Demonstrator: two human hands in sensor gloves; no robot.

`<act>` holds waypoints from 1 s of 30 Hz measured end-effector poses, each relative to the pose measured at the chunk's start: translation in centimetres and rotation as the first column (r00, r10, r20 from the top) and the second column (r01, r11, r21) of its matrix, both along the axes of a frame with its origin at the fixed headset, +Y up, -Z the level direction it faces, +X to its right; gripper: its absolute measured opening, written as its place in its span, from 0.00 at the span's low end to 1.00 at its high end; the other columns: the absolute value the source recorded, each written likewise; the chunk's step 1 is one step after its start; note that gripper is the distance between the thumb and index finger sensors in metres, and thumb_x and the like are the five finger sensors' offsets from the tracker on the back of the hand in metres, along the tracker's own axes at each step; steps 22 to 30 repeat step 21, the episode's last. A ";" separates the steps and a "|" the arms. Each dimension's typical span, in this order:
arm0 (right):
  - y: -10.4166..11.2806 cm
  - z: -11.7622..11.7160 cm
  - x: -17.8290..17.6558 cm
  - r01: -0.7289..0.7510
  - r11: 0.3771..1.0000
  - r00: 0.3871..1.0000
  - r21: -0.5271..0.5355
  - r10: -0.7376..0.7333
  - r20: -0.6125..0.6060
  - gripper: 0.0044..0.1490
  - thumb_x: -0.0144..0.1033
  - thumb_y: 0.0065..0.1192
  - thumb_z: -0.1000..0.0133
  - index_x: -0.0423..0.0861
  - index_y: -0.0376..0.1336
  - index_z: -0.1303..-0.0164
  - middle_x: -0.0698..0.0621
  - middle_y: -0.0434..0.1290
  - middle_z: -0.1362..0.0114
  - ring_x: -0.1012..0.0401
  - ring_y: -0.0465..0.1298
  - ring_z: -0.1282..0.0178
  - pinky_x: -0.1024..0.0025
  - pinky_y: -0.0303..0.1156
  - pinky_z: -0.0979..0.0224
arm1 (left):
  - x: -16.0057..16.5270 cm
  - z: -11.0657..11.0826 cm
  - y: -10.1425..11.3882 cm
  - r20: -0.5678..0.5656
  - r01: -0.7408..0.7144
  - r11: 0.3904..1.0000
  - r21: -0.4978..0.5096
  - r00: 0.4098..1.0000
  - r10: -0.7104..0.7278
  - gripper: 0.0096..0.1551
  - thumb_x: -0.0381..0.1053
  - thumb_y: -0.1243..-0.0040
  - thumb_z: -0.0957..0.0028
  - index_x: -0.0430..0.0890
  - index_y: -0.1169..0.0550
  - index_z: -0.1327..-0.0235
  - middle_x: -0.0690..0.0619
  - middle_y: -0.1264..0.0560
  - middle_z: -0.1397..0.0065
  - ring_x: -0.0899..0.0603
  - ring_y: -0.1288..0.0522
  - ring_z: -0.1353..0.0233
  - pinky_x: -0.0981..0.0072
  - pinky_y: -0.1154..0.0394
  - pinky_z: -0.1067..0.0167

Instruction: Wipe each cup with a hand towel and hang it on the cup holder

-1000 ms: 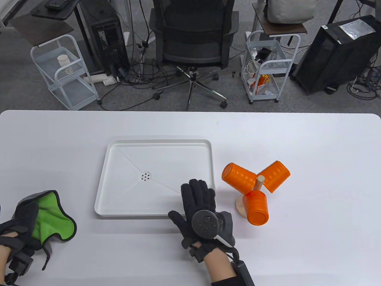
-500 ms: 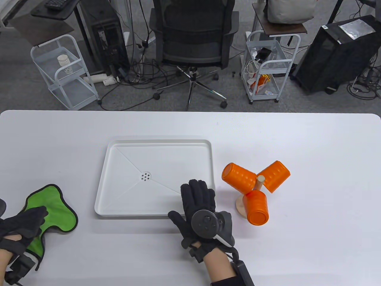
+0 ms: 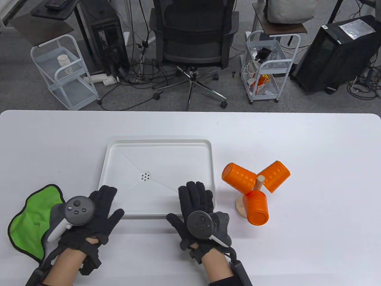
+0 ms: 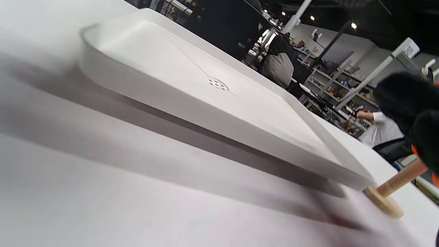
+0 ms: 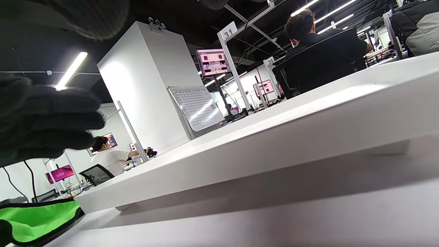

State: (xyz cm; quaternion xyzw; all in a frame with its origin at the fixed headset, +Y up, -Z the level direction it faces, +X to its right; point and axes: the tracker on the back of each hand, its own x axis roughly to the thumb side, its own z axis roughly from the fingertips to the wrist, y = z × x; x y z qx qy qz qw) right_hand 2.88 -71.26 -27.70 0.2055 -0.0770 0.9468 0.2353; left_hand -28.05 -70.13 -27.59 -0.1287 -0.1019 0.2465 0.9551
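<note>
Three orange cups (image 3: 240,177) (image 3: 273,175) (image 3: 257,207) hang on the wooden cup holder (image 3: 260,182), right of the white tray (image 3: 160,143). The green hand towel (image 3: 28,220) lies flat at the table's left front, with nothing on it. My left hand (image 3: 104,205) lies flat with fingers spread at the tray's near left corner, holding nothing. My right hand (image 3: 195,198) lies flat over the tray's near right edge, also with nothing in it. The left wrist view shows the tray (image 4: 192,103) and the holder's base (image 4: 384,202). The right wrist view shows the towel (image 5: 34,219).
The white tray has a small drain (image 3: 145,176) in its middle and holds nothing. Beyond the table's far edge stand an office chair (image 3: 193,38), two white carts (image 3: 64,71) (image 3: 268,65) and computer towers on the floor.
My left hand let go of the green towel, which now lies flat, and moved right to the tray's near left corner. The right hand barely shifted.
</note>
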 end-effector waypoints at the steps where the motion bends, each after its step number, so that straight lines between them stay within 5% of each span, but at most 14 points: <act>1: -0.1 0.0 0.0 -0.004 1.000 1.000 -0.002 0.004 -0.001 0.56 0.63 0.51 0.44 0.41 0.38 0.18 0.36 0.37 0.12 0.33 0.36 0.16 0.35 0.32 0.22 | 0.7 -0.2 -0.3 0.008 0.014 1.000 0.008 1.000 -0.015 0.52 0.74 0.56 0.50 0.54 0.59 0.21 0.52 0.63 0.12 0.33 0.62 0.14 0.31 0.67 0.26; 7: -0.5 -0.1 -0.4 -0.029 1.000 1.000 -0.013 0.029 -0.004 0.56 0.63 0.51 0.44 0.41 0.38 0.18 0.37 0.36 0.12 0.34 0.35 0.16 0.35 0.32 0.22 | 3.1 -1.0 -2.8 -0.009 0.059 0.989 0.135 0.998 -0.058 0.53 0.74 0.55 0.51 0.54 0.60 0.23 0.53 0.64 0.13 0.36 0.67 0.15 0.33 0.69 0.27; 30: -1.3 -0.1 -1.3 -0.080 0.996 0.997 -0.031 0.080 -0.017 0.56 0.63 0.50 0.44 0.41 0.37 0.18 0.37 0.35 0.12 0.34 0.34 0.16 0.34 0.32 0.22 | 2.0 -1.4 -4.4 -0.013 0.052 0.997 0.049 0.999 -0.052 0.53 0.75 0.56 0.51 0.53 0.60 0.23 0.51 0.64 0.13 0.35 0.67 0.16 0.32 0.68 0.28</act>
